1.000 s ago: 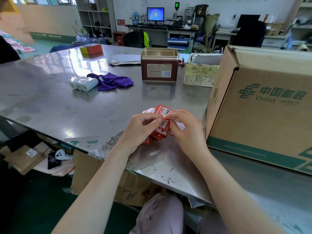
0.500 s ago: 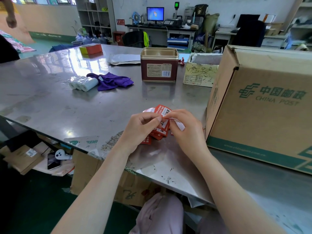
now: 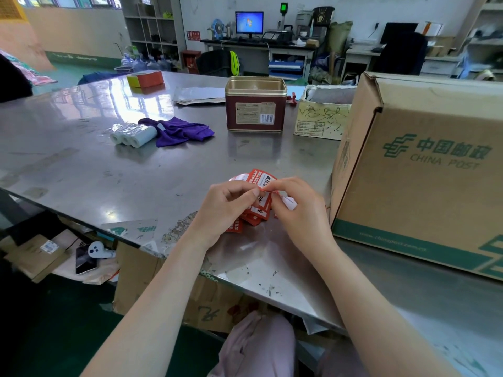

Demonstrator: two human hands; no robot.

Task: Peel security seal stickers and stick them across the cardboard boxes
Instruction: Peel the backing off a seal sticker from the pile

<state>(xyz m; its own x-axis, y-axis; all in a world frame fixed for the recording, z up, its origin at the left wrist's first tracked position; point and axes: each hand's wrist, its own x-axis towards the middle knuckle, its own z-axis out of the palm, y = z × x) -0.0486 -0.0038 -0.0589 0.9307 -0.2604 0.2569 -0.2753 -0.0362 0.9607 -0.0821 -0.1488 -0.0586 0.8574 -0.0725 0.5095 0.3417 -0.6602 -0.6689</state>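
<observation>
Steel bench [image 3: 81, 170] carries a cardboard box [image 3: 424, 175] at its right edge. Near the front edge, left hand [image 3: 226, 210] and right hand [image 3: 302, 213] both pinch red seal stickers [image 3: 261, 180], fingers curled.

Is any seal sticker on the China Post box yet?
No, the China Post box shows no sticker; both hands hold the red stickers.

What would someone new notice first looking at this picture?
Probably the two hands in the middle: the left hand and right hand both pinch a bunch of red stickers just above the metal table. Next, the big China Post box filling the right side. Behind them stands a dark red tin, with a purple cloth to its left.
</observation>
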